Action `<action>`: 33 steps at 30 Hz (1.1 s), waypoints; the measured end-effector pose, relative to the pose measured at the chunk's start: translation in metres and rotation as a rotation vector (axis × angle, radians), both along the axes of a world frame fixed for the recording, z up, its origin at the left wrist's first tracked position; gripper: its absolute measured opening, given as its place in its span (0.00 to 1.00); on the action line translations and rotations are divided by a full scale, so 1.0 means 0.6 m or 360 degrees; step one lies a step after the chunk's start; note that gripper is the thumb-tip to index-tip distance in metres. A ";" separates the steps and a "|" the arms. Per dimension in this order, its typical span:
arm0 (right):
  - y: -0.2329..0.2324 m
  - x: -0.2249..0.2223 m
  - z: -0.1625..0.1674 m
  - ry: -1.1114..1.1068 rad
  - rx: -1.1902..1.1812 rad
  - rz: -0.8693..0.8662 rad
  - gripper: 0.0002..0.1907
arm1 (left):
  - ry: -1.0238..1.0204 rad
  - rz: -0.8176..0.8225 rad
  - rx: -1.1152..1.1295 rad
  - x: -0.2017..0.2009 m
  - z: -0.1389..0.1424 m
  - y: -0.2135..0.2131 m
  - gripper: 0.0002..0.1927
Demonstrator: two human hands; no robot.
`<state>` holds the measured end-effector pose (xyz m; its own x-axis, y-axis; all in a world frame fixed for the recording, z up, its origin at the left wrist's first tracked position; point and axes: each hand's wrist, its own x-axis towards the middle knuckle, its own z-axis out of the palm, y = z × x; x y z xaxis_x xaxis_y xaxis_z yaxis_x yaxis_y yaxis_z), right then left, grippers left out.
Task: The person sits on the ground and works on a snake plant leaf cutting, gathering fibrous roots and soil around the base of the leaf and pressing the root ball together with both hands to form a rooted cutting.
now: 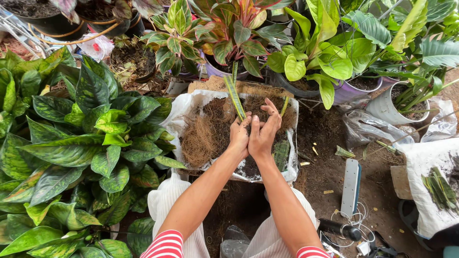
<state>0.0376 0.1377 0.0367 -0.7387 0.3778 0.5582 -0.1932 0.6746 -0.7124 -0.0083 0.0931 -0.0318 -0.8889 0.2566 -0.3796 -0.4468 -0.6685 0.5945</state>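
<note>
Head view: two hands pressed together over a white sack of coconut fibre and soil.

Both arms reach forward from striped sleeves. The left hand (239, 136) and the right hand (264, 131) meet side by side, cupped and closed around the base of a long green-and-yellow leaf cutting (234, 97), which stands tilted up from between them. Under them lies the open white sack (184, 112), brown fibre on its left side, dark soil on its right. Spotted leafy plants (81, 143) crowd the left. Potted plants (330, 57) stand behind the sack.
</note>
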 end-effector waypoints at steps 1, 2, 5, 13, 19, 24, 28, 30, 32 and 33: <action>0.000 0.000 0.001 -0.0004 -0.0034 0.0011 0.19 | 0.0005 0.0042 -0.0059 -0.002 0.002 -0.003 0.16; 0.001 0.000 0.003 -0.0008 -0.0064 0.0023 0.19 | 0.0010 0.0086 -0.0115 -0.003 0.005 -0.005 0.16; 0.002 -0.003 0.006 0.0033 -0.0089 0.0115 0.21 | -0.0177 0.0011 0.0073 -0.012 0.016 -0.015 0.15; 0.013 -0.013 -0.031 -0.0176 -0.0723 0.0308 0.32 | 0.0058 0.0035 0.0323 -0.021 0.027 -0.020 0.19; 0.021 -0.024 -0.088 -0.0058 -0.0924 0.0284 0.18 | 0.0165 -0.0098 0.0301 -0.006 0.054 -0.025 0.21; 0.020 -0.022 -0.105 -0.0101 -0.1083 0.0186 0.13 | 0.0236 -0.0127 0.0378 -0.002 0.060 -0.029 0.21; 0.017 -0.021 -0.101 -0.0144 -0.1179 0.0158 0.13 | 0.0256 -0.0144 0.0435 -0.002 0.060 -0.030 0.22; 0.017 -0.021 -0.100 -0.0109 -0.1210 0.0192 0.12 | 0.0273 -0.0161 0.0438 -0.001 0.062 -0.031 0.22; 0.018 -0.023 -0.099 0.0014 -0.1213 0.0291 0.12 | 0.0305 -0.0187 0.0407 0.000 0.067 -0.033 0.22; 0.018 -0.024 -0.098 0.0037 -0.1215 0.0268 0.12 | 0.0322 -0.0198 0.0391 0.001 0.070 -0.034 0.22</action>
